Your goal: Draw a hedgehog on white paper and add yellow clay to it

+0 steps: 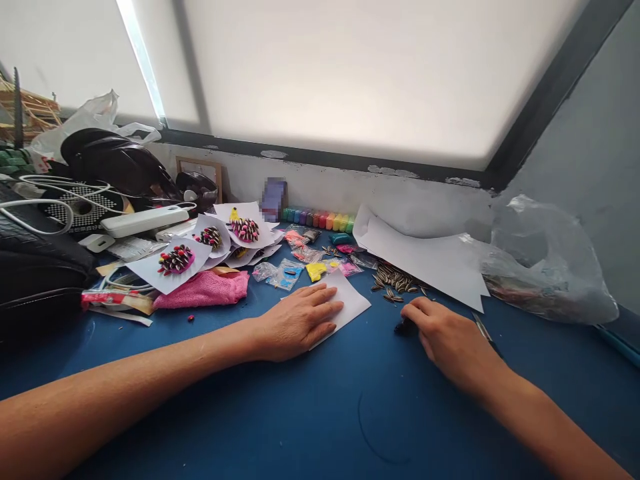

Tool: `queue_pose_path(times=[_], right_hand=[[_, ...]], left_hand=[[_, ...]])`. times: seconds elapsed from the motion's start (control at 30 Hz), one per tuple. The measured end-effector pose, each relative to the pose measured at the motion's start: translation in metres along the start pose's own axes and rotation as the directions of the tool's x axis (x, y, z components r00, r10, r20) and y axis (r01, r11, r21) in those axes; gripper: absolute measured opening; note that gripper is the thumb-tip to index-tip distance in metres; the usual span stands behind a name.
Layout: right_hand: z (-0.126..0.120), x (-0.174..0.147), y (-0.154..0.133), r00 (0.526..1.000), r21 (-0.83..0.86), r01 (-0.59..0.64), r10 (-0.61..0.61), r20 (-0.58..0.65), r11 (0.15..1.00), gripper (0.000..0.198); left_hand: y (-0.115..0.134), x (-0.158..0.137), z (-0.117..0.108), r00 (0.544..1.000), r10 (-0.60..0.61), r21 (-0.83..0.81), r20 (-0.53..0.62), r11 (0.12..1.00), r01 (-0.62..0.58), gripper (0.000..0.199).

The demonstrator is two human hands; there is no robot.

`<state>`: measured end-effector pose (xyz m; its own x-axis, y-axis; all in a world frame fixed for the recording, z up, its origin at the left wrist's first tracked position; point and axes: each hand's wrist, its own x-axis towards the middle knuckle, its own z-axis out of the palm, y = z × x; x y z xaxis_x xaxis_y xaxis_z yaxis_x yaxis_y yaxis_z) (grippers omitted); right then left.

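Two bare hands are on the blue table [300,413]. The left hand [300,322] lies flat, fingers a bit spread, hiding part of a white paper sheet [351,303] in the middle of the frame. Right of the middle, the right hand [447,333] curls over a small black lump [401,327], mostly covered; I cannot tell if it is pinched. Its wrist partly hides a thin pointed tool [481,327], too covered to name
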<state>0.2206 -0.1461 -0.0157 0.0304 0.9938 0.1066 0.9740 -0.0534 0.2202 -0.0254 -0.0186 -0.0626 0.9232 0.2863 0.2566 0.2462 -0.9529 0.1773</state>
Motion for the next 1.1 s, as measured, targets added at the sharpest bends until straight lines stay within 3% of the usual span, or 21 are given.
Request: queue_pose_path(times=[0.13,0.27,0.33,0.43,0.53,0.67,0.8,0.93,1.03,1.1], right_hand=[[-0.008,0.002,0.009,0.969,-0.098,-0.231,0.238,0.061,0.968,0.032],[-0.022,0.002,0.031,0.856,-0.218,-0.434,0.475,0.202,0.874,0.026],[-0.027,0.0,0.042,0.792,-0.239,-0.463,0.52,0.319,0.853,0.031],[-0.028,-0.002,0.049,0.743,-0.22,-0.453,0.502,0.442,0.864,0.033],[-0.022,0.002,0.044,0.75,-0.148,-0.433,0.447,0.487,0.889,0.033],[-0.019,0.007,0.045,0.785,-0.123,-0.447,0.454,0.422,0.886,0.038],[-0.027,0.001,0.065,0.723,-0.233,-0.494,0.544,0.426,0.838,0.037],[-0.024,-0.004,0.084,0.67,-0.243,-0.499,0.548,0.501,0.832,0.037],[-0.009,-0.006,0.096,0.683,-0.195,-0.505,0.527,0.506,0.841,0.038],[0.003,-0.009,0.103,0.723,-0.14,-0.515,0.516,0.459,0.846,0.037]], left_hand=[[0.0,0.0,0.0,1.0,-0.001,0.001,0.006,1.0,0.001,0.048],[0.001,0.0,-0.001,1.0,-0.015,0.001,0.014,1.0,0.015,0.048],[0.001,0.0,-0.001,1.0,-0.014,-0.005,0.009,1.0,0.014,0.047],[0.001,0.0,0.0,1.0,-0.008,-0.016,-0.01,1.0,0.008,0.047],[0.0,-0.001,0.001,1.0,-0.006,-0.02,-0.021,1.0,0.006,0.047],[0.0,-0.001,0.002,1.0,-0.012,-0.012,-0.015,1.0,0.012,0.047],[0.0,0.0,0.001,0.999,-0.042,-0.027,0.019,0.999,0.043,0.047],[0.001,0.0,-0.004,0.995,-0.082,-0.097,0.056,0.991,0.087,0.048],[0.002,0.0,-0.008,0.996,-0.076,-0.138,0.042,0.987,0.081,0.042],[0.002,-0.001,-0.011,0.998,-0.052,-0.164,0.036,0.985,0.057,0.036]])
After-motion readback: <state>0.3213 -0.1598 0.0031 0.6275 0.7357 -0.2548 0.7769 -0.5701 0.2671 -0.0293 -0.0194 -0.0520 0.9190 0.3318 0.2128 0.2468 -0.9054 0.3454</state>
